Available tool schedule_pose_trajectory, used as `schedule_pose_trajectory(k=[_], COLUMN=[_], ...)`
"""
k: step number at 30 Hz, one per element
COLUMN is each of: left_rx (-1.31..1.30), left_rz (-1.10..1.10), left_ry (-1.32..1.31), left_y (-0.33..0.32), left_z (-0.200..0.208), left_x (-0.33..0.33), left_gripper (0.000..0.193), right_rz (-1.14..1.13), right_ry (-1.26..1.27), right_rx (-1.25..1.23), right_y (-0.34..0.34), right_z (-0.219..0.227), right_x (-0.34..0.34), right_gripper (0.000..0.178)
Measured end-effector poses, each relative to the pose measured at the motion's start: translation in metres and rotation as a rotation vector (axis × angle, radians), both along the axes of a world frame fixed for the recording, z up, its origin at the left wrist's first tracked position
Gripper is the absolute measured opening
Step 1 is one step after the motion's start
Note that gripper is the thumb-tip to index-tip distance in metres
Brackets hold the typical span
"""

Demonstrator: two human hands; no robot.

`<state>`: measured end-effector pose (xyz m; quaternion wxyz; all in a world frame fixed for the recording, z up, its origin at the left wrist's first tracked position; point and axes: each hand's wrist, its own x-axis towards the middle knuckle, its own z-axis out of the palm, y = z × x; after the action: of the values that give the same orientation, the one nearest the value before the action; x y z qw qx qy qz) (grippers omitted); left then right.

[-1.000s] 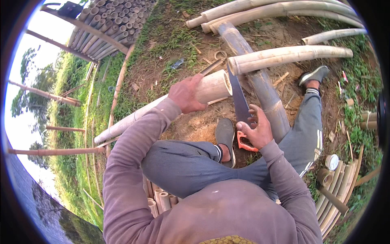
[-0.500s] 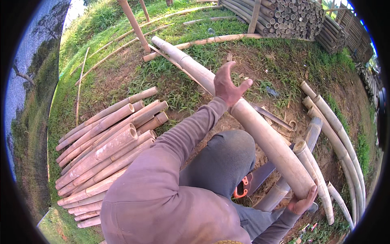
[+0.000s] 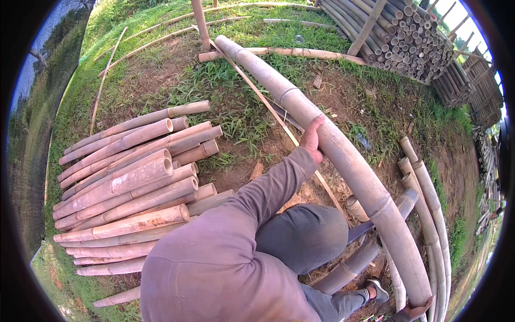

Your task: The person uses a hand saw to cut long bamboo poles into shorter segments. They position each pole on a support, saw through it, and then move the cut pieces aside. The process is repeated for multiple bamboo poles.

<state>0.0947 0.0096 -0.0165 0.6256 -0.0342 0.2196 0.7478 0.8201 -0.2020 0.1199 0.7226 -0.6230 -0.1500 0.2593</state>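
Note:
A long, thick bamboo pole (image 3: 351, 161) slants from the far middle to the near right. My left hand (image 3: 311, 140) grips its left side partway along, thumb lying up against the surface and the other fingers partly hidden beneath. At the pole's near end, my right hand (image 3: 418, 311) is wrapped around the underside, partly cut off by the picture's dark rim. Below the pole, a greyer bamboo length (image 3: 354, 260) lies crosswise on the ground. Beside my knee shows a strip of saw blade (image 3: 360, 231); its handle is hidden.
Many cut bamboo lengths (image 3: 134, 185) are piled at left. Several curved-looking poles (image 3: 429, 198) lie at right. A thin bamboo strip (image 3: 268, 107) runs alongside the held pole. A large bamboo stack (image 3: 413, 45) stands far right, near an upright post (image 3: 201, 24).
My left hand, earlier spread open over the pole, has closed against its side. The pole's near end and my right hand have moved nearer. The saw's orange handle is now out of sight.

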Motion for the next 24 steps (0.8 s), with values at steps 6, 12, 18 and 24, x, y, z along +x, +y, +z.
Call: schedule_pose_trajectory(k=[6,12,18,24], left_rx=[0.139,0.146,0.085,-0.059], left_rz=[-0.293,-0.202,0.135,0.714], left_ry=[-0.044,0.024,0.156,0.247], left_y=[-0.05,-0.114,-0.213,-0.356], left_z=[0.063,0.089,0.091,0.069], left_x=[0.08,0.082,-0.015,-0.149], left_gripper=[0.061,0.063,0.067,0.066], right_rz=[-0.194,-0.103,0.325,1.046], right_ry=[-0.13,-0.186,-0.12,0.051], right_rx=[-0.007,0.02,0.091,0.046], right_y=[-0.009,0.018,0.162,0.286], right_z=[0.051,0.081,0.099,0.041], right_x=[0.065,0.115,0.087,-0.2], right_gripper=[0.063,0.062,0.06,0.054])
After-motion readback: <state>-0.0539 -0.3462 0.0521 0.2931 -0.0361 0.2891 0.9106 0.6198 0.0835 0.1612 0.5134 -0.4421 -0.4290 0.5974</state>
